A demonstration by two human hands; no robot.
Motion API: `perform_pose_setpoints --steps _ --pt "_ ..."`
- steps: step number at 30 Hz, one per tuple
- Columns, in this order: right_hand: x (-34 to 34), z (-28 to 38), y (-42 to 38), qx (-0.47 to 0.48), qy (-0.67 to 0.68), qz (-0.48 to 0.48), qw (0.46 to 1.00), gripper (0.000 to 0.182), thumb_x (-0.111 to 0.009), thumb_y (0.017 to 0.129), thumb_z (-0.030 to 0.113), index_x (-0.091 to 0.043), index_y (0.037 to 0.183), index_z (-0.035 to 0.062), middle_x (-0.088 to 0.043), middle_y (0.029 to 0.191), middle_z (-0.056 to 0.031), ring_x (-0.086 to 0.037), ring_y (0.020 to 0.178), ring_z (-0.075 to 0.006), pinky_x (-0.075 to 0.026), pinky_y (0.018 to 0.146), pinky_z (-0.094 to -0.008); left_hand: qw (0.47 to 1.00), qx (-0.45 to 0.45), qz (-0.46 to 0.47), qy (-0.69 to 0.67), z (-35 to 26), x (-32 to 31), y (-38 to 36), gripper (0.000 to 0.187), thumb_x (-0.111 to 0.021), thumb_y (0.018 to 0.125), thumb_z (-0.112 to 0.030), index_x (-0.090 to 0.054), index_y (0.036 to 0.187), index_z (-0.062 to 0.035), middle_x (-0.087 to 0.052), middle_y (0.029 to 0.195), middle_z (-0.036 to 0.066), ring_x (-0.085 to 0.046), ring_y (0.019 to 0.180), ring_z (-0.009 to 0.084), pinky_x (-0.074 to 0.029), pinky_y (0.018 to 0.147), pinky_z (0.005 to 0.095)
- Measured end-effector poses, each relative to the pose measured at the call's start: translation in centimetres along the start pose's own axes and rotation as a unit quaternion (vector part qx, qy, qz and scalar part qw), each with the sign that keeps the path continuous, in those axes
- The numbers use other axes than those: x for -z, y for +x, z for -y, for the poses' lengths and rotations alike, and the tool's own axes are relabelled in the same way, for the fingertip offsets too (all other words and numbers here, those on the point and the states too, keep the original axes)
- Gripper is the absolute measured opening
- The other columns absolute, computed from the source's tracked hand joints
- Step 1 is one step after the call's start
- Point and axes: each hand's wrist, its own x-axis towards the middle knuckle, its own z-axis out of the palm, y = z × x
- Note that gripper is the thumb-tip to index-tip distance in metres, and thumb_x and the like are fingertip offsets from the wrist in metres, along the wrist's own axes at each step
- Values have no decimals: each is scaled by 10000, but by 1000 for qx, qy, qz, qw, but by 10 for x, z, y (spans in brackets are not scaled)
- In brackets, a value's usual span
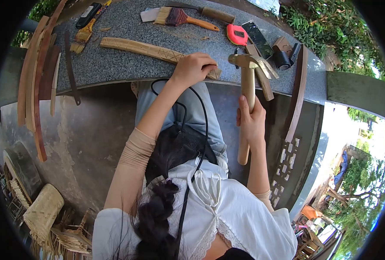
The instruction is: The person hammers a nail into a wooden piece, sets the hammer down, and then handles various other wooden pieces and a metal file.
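Under the left hand (193,68), a marked wooden strip (158,50); in the right hand (253,118), a hammer (248,80)

The strip is pale, long and slightly curved, lying on the speckled tabletop (114,65) with most of its length left of the left hand. Dark crisscross lines mark its face just beside that grip, and its short end shows on the other side. The left hand is back up, wrist bent, fingers curled down over the strip; how tightly they close cannot be told. The right fist is wrapped around the hammer's wooden handle, forearm pointing forward. The metal claw head stands beyond this grip, the handle's butt below it. Farther out, between the two hands, lies a red tape measure (237,34).
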Motion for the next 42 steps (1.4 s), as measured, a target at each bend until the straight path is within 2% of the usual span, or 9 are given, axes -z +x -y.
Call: perform_pose_setpoints --steps 3,6,10,14,20,24,30,34,42 --pt "-3 -7 9 36 -118 47 991 385 -606 984 377 -584 896 2 -551 561 -109 -557 491 -195 -433 506 -361 1000 9 12 4 -2 2 1 95 -729 814 -135 -743 889 -79 -717 892 79 -681 843 283 -545 748 379" --pt "2 3 4 38 -80 32 996 396 -613 977 384 -581 892 -1 -561 569 -125 -562 495 -235 -437 516 -373 1000 8 17 10 -1 5 2 103 -727 811 -128 -740 902 -81 -718 900 79 -682 847 284 -545 749 380" --pt "-5 6 0 53 -47 -19 997 385 -616 976 373 -585 888 0 -564 573 -130 -557 493 -241 -440 520 -380 1000 2 13 7 0 3 0 109 -726 808 -117 -738 909 -80 -717 899 78 -682 839 287 -546 750 382" --pt "-12 -12 8 53 -121 41 990 371 -614 979 365 -594 894 4 -557 571 -109 -547 495 -177 -431 512 -342 999 8 22 26 -1 6 1 101 -729 805 -119 -745 899 -83 -720 895 74 -685 838 284 -549 751 379" --pt "-5 9 -3 42 -25 -6 999 362 -624 978 358 -590 903 5 -566 582 -81 -546 514 -146 -433 513 -340 1000 15 19 6 2 2 1 107 -738 798 -128 -750 893 -80 -727 886 70 -693 842 277 -554 751 370" --pt "-10 -5 4 14 -99 49 994 376 -621 972 380 -590 913 10 -560 571 -123 -573 498 -225 -441 517 -373 1000 11 15 12 0 4 2 101 -736 804 -138 -755 889 -87 -729 884 65 -693 827 271 -552 739 362" --pt "-10 -3 -3 61 -33 -29 997 356 -629 968 360 -592 905 12 -547 557 -117 -568 491 -226 -434 511 -374 1000 14 9 12 2 1 2 94 -721 798 -158 -764 868 -111 -726 868 56 -693 810 267 -558 717 379" --pt "-11 -4 2 36 -94 39 994 327 -640 965 331 -597 907 13 -537 543 -107 -550 467 -200 -421 492 -353 1000 23 10 13 1 4 3 94 -709 796 -135 -764 869 -109 -728 876 58 -694 811 267 -559 715 376" --pt "-23 -15 4 71 -76 -3 995 356 -616 977 365 -589 908 17 -557 555 -116 -580 477 -227 -438 502 -363 1000 19 9 14 1 4 3 97 -708 791 -123 -765 869 -113 -727 869 54 -694 808 264 -560 712 374"
